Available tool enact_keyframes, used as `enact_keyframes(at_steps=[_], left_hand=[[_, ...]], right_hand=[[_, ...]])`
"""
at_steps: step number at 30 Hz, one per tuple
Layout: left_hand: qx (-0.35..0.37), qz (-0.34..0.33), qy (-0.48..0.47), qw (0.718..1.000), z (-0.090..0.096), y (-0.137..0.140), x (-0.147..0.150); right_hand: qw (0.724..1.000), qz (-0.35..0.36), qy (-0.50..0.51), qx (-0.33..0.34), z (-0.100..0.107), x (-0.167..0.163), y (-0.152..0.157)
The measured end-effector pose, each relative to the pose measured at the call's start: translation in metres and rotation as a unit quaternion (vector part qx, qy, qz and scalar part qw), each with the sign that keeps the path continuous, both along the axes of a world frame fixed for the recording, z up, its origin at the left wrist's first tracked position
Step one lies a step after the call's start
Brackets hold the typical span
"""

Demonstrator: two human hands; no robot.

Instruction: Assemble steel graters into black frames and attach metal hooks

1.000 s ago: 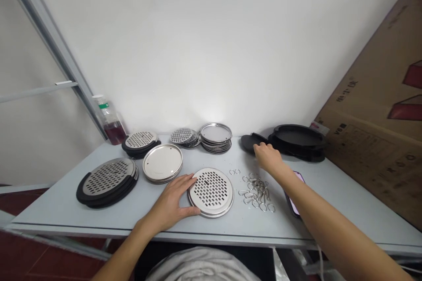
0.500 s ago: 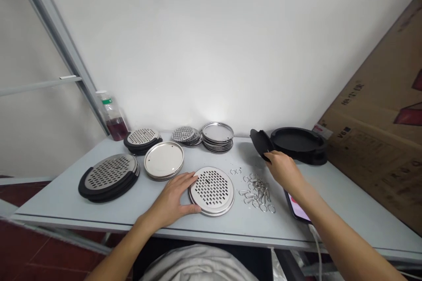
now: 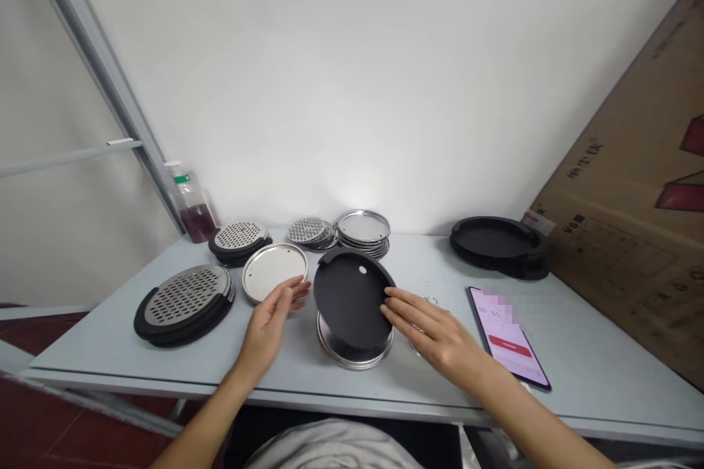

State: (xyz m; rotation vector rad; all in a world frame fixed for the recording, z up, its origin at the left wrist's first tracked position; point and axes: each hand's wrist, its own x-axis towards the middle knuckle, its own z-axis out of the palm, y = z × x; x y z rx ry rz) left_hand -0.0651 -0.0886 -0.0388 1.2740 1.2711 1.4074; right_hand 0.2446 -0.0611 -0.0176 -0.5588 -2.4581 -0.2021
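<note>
My right hand (image 3: 426, 326) grips the right edge of a round black tray (image 3: 352, 300), which has a raised partial rim and a small hole near its top. The tray is tilted over a round steel plate (image 3: 357, 364) and hides most of it. My left hand (image 3: 272, 322) is off the table with fingers apart, just left of the black tray and touching nothing I can see. Close behind it lies a stack of plain steel discs (image 3: 273, 270). Several metal rings and clips (image 3: 430, 300) are mostly hidden behind my right hand.
Perforated discs in black holders (image 3: 187, 300) and another such stack (image 3: 239, 240) are at left, near a bottle (image 3: 195, 212). Small grater discs (image 3: 311, 231) and steel trays (image 3: 363, 226) sit at the back. Black trays (image 3: 498, 243), a phone (image 3: 509, 341) and a carton (image 3: 632, 212) are at right.
My right hand has brought the black tray from the back right to over the perforated steel plate. My left hand has let go of that plate and lifted slightly leftward.
</note>
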Motion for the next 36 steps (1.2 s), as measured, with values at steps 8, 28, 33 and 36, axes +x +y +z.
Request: enact_keyframes(at_steps=[8,28,33,36], left_hand=[[-0.115,-0.093,-0.191,0.97,0.027,-0.004,-0.01],[-0.132,-0.036,-0.206,0.969,0.035,-0.013,-0.015],[-0.133,-0.035,-0.236,0.962,0.018,-0.014,0.013],[-0.13,-0.038,-0.233,0.963,0.013,-0.013,0.02]], right_hand=[[0.996,0.085,0.021,0.036,-0.008,-0.031,-0.016],[0.861,-0.298,0.112,-0.397,-0.013,-0.018,0.013],[0.782,-0.268,0.148,-0.543,-0.007,-0.021,0.02],[0.718,-0.245,0.203,-0.619,-0.009,-0.025,0.023]])
